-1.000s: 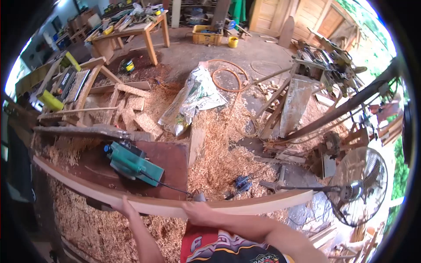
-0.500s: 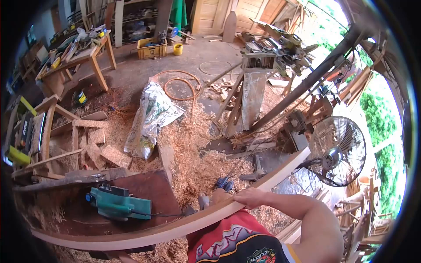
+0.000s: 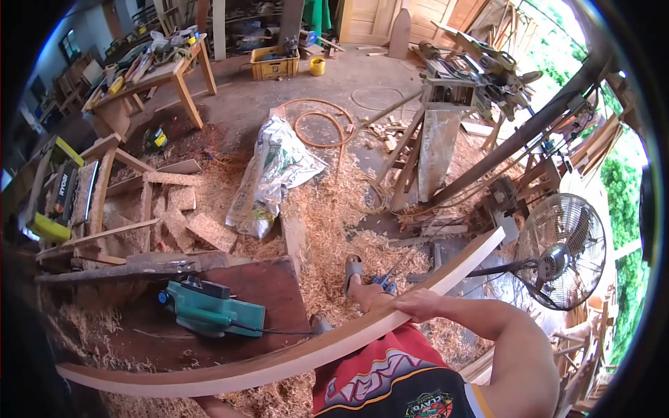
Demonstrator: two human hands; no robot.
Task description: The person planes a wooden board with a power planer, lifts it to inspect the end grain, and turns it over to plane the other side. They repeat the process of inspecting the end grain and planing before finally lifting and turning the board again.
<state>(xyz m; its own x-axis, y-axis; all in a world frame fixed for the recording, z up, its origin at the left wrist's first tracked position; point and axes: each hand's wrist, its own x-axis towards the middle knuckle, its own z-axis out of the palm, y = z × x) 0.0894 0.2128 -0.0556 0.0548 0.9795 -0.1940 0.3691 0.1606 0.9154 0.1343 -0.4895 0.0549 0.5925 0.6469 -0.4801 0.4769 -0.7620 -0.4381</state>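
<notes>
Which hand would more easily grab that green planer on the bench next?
Probably the left hand: it shows at the bottom edge under the plank, close below the planer. The right hand grips the plank farther off, toward its raised end.

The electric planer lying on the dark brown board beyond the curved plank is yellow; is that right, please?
Not quite: the head view shows the electric planer is green, not yellow. It does lie on the dark brown board beyond the curved plank.
</notes>
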